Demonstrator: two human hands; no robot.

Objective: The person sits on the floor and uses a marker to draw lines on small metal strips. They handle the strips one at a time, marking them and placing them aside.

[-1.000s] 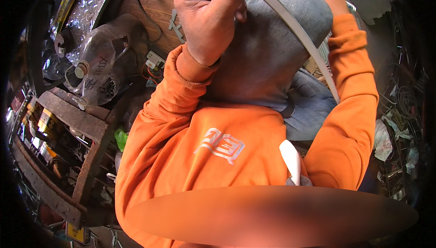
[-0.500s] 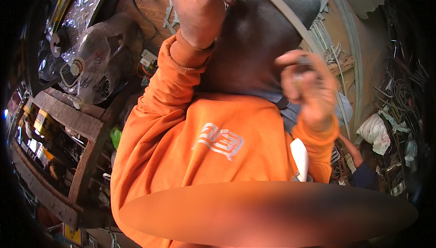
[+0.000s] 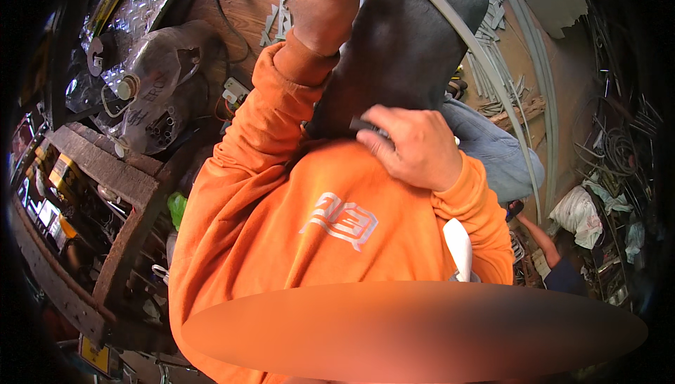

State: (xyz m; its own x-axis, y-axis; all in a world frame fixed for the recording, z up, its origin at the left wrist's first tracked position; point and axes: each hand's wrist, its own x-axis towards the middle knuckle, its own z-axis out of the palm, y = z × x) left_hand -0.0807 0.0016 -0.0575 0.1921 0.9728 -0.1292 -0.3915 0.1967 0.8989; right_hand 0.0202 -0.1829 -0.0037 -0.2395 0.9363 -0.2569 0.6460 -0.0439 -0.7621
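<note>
My left hand (image 3: 322,8), raised at the top edge, has its fingers curled. What they hold is cut off by the frame. Just right of it, a long grey flat strip (image 3: 460,27) runs from the top edge and curves down to the right. Close to my chest, my right hand (image 3: 418,146) pinches a small dark stick-like piece (image 3: 367,128) between thumb and fingers. The piece's kind is too small to tell. Below both hands, a dark grey cover (image 3: 401,53) lies over my lap.
Cut grey strips (image 3: 485,67) and short offcuts (image 3: 276,22) lie on the wooden floor. At left stand a clear plastic jug (image 3: 158,81) with tubes inside and a rusty metal frame (image 3: 105,173). Another person's arm (image 3: 540,238) reaches in at right, near a white sack (image 3: 578,213).
My right hand has moved left, from beside the strip to in front of my chest, with the small dark piece now showing. My left hand has shifted slightly up and right.
</note>
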